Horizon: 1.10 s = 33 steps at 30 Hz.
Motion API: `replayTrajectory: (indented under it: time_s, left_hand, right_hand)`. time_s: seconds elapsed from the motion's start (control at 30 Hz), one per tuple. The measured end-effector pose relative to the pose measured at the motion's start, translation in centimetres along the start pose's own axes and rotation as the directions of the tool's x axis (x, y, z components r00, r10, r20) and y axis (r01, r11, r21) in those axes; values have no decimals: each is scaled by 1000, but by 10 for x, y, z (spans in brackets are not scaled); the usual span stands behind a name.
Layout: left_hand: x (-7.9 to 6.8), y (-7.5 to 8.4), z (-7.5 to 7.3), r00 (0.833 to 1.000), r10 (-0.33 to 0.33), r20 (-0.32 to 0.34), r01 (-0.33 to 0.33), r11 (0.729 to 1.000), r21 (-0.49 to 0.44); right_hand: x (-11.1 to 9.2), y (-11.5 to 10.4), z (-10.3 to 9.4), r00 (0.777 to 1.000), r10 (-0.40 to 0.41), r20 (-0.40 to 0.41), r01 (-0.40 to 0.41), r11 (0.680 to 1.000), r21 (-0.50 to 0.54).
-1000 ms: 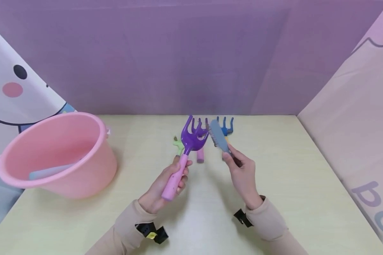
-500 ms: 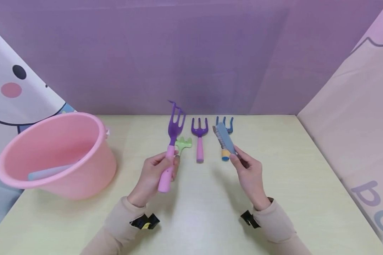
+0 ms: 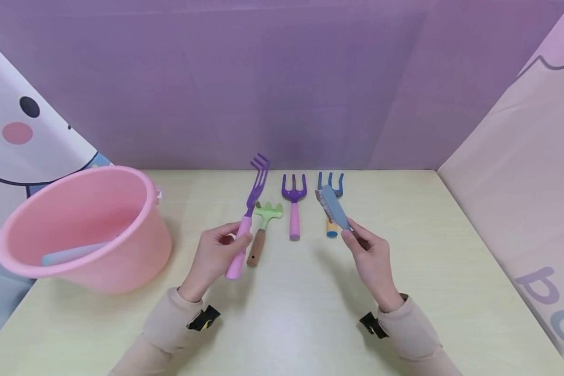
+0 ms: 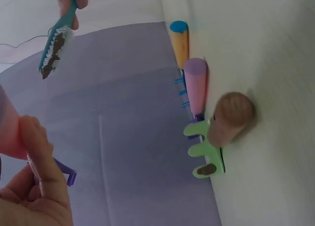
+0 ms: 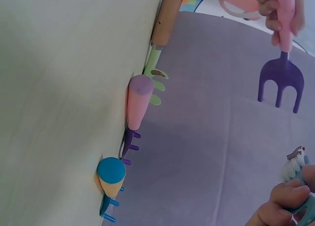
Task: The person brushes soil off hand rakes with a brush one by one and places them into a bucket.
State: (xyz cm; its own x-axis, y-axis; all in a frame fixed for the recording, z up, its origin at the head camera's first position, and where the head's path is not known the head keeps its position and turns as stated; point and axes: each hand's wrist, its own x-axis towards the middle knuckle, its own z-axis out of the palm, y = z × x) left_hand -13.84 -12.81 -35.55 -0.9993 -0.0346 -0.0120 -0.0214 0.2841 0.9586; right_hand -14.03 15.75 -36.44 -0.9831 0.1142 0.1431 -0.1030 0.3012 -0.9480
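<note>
My left hand point(image 3: 216, 256) grips the pink handle of a purple hand rake point(image 3: 257, 188), its tines pointing away from me above the table. In my right hand point(image 3: 370, 261) is a blue-grey brush point(image 3: 336, 208), pinched by its handle, with pale bristles facing left. Brown soil shows among the bristles in the left wrist view. Between the hands lie a green rake with a brown handle point(image 3: 256, 248), a second purple rake with a pink handle point(image 3: 294, 219), and a blue rake point(image 3: 339, 189) with a yellow handle, partly hidden behind the brush. Soil sticks to one green tine point(image 4: 205, 170).
A pink bucket point(image 3: 145, 245) stands on the left, with a light blue thing point(image 3: 72, 254) lying inside. The pale table point(image 3: 451, 271) ends at a purple backdrop point(image 3: 357, 104); a printed panel point(image 3: 536, 183) rises along the right side.
My left hand has moved left and turned the held rake, which uncovers the green rake and the second purple rake. My right hand has shifted slightly right and toward me with the brush.
</note>
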Motion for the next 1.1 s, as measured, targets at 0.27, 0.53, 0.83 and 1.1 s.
replayTrajectory:
  time_s: [0.27,0.53,0.83,1.1]
  left_hand:
    - [-1,-8,-3,988,145,45,-152,919,364]
    - [-10,-20,-9,936,346,66,-317,746,585]
    - [-15,-31,-16,895,430,121,-373,571,731]
    - [-27,-24,-35,810,558,181,-439,372,818]
  right_hand:
    - [0,0,-3,1000,7,-12,-8,1000,-17]
    - [-1,1,-4,1000,7,-6,-7,1000,-20]
    - [-1,3,-5,1000,9,-2,-9,999,-40]
    - [-2,5,-8,1000,18,6,-17,998,-54]
